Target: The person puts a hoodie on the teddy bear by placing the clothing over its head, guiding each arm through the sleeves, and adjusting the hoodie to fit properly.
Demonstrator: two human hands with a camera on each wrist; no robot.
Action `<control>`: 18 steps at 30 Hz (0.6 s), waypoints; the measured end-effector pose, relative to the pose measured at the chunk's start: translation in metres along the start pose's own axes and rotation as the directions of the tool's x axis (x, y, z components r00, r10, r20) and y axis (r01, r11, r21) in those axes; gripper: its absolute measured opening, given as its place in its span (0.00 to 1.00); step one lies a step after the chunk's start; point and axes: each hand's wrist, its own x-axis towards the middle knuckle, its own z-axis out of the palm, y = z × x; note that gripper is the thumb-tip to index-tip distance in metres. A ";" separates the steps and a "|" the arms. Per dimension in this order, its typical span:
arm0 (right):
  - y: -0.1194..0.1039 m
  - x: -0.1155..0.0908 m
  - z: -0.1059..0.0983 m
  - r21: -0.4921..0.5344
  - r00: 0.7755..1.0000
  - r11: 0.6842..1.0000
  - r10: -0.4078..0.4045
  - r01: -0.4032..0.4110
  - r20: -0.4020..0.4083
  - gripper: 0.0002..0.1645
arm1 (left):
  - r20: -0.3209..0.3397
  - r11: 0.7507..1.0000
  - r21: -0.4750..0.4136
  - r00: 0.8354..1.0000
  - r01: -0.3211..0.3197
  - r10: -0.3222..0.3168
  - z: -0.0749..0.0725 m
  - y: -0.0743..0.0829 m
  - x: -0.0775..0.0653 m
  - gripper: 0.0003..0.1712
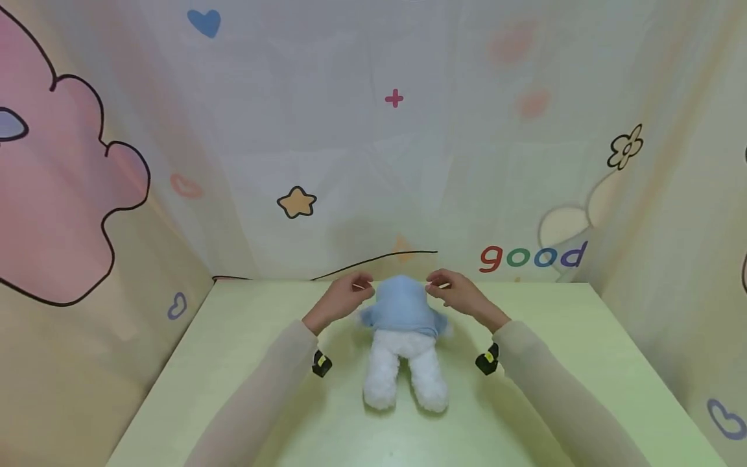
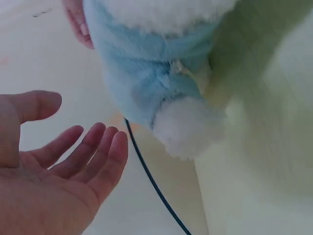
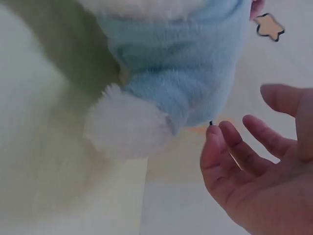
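A white plush toy (image 1: 404, 370) lies on the table, its fluffy legs pointing towards me. A light blue top (image 1: 403, 305) covers its upper body, and no head shows in the head view. White paws stick out of the sleeves: one paw (image 2: 188, 127) in the left wrist view, the other paw (image 3: 128, 125) in the right wrist view. My left hand (image 1: 345, 295) is beside the top's upper left edge, its fingers loosely bent and apart from the cloth. On the opposite side is my right hand (image 1: 463, 295), also loosely bent, fingertips close to the top; whether they touch it I cannot tell.
The pale green table (image 1: 257, 363) runs back to a curtain (image 1: 362, 143) printed with stars, hearts and the word "good". More printed cloth hangs at both sides. Small black devices hang near both wrists, such as the left device (image 1: 321, 363).
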 end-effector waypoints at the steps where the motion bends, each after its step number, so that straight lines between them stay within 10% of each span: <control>1: -0.001 0.008 -0.001 0.004 0.999 1.000 0.014 -0.014 0.039 0.22 | 0.037 1.000 -0.006 0.999 0.008 -0.008 -0.001 0.000 0.008 0.23; 8: -0.003 0.040 0.004 -0.024 0.987 0.999 0.026 -0.022 0.158 0.26 | 0.172 0.994 0.109 0.985 0.012 -0.031 0.008 -0.006 0.048 0.30; 18: -0.001 0.047 0.006 -0.041 0.962 0.998 -0.043 0.056 0.271 0.30 | 0.245 0.989 0.118 0.968 -0.087 0.056 0.012 -0.009 0.060 0.29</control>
